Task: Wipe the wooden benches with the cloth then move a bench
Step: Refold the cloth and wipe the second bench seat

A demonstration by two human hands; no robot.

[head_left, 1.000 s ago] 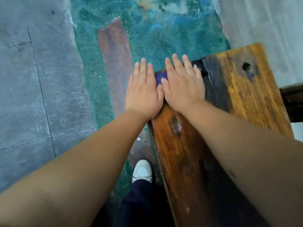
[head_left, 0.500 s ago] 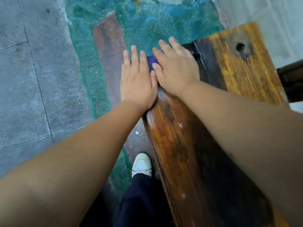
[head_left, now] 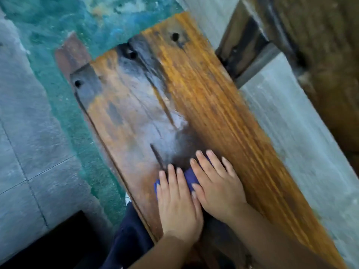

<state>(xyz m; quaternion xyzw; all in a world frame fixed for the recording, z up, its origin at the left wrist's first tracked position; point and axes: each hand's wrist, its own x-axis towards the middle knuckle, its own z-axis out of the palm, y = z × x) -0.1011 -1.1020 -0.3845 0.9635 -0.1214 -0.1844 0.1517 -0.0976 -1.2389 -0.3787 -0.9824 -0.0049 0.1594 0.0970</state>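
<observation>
Two bare hands press flat, side by side, on a blue cloth [head_left: 189, 176] lying on the weathered wooden bench [head_left: 204, 98] that serves as the worktop, toward its near end and closer to its left edge than its right. The left hand [head_left: 177, 202] and the right hand [head_left: 215, 186] touch along their inner sides; each grip is spread, fingers straight and laid over the fabric rather than curled round it. Only slivers of the cloth show, between the two hands and at the left hand's outer edge; the rest is hidden under the palms. Both forearms are cut off by the bottom of the frame. Motion blur softens the whole scene, so the wood grain reads as streaks. Three dark holes mark the bench's far end, and a pale sheen lies along its middle. A second wooden bench [head_left: 320, 74] is cropped at the upper right corner, its shape hard to make out. Dark trousers [head_left: 128, 235] show beside the bench's left edge. Grey paving [head_left: 29, 152] and a green painted floor patch [head_left: 58, 26] lie beyond. No writing or labels can be read.
</observation>
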